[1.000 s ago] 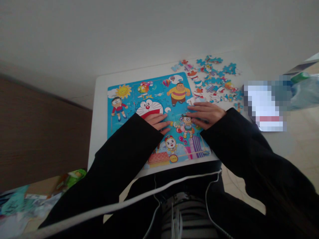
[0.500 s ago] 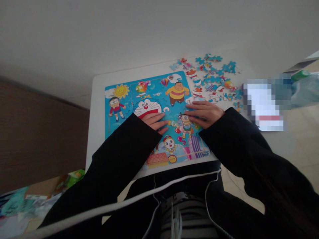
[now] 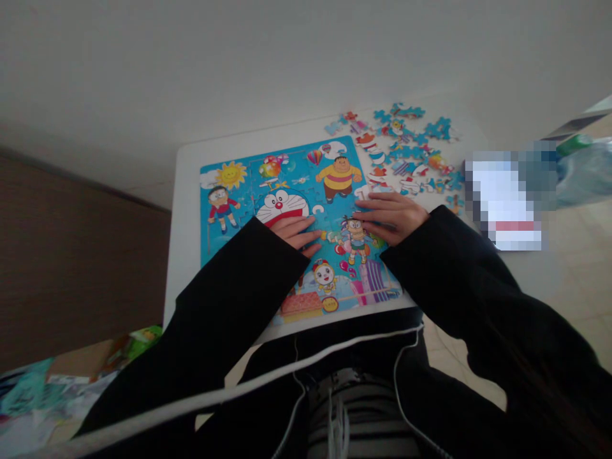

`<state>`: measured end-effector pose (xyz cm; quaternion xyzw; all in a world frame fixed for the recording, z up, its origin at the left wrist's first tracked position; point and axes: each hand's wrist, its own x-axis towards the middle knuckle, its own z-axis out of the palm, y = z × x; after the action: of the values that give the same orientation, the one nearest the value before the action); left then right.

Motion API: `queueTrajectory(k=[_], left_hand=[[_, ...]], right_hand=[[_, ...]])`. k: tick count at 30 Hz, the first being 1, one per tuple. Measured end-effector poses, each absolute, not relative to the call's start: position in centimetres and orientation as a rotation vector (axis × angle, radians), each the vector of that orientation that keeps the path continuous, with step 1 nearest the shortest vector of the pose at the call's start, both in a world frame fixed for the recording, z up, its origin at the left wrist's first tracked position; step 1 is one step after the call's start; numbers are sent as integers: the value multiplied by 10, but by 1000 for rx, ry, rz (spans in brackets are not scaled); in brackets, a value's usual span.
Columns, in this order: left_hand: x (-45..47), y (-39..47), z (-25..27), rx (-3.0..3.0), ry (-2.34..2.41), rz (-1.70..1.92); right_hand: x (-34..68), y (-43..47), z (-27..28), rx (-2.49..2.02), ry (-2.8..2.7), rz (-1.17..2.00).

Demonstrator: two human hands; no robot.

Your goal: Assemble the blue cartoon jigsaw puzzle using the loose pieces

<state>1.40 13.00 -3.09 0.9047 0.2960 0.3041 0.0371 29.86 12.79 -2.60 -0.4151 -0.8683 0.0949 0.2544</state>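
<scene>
A blue cartoon jigsaw puzzle [image 3: 291, 178] lies flat in its board on a white table [image 3: 184, 210]. My left hand [image 3: 299, 234] rests on the middle of the puzzle, just under the big cat face, fingers stretched to the right. On the puzzle's right edge lies my right hand [image 3: 392, 217], fingers extended to the left beside the figure in green shorts. Neither hand shows a piece in its grasp. Past my right hand, several loose puzzle pieces [image 3: 401, 150] are scattered along the board's right side. My left sleeve covers the board's lower left.
A phone-like object [image 3: 502, 204], pixelated, lies to the right of the loose pieces. Beyond it is a clear plastic bottle [image 3: 586, 169]. A white cable [image 3: 268, 382] crosses in front of my body. Plastic bags [image 3: 81, 395] sit at the lower left.
Both hands stay in the same place on the puzzle. The view shifts only very slightly.
</scene>
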Motion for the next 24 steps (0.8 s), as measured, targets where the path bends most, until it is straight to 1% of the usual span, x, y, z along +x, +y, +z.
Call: queueTrajectory(k=[14, 19, 24], left_hand=[[16, 129, -34, 2778, 866, 989], [22, 132, -42, 2818, 761, 1250], [23, 134, -45, 2832, 727, 1236]], right_hand=[[299, 127, -27, -1139, -2375, 266], [298, 126, -27, -1173, -2342, 269], [297, 126, -26, -1157, -2344, 288]])
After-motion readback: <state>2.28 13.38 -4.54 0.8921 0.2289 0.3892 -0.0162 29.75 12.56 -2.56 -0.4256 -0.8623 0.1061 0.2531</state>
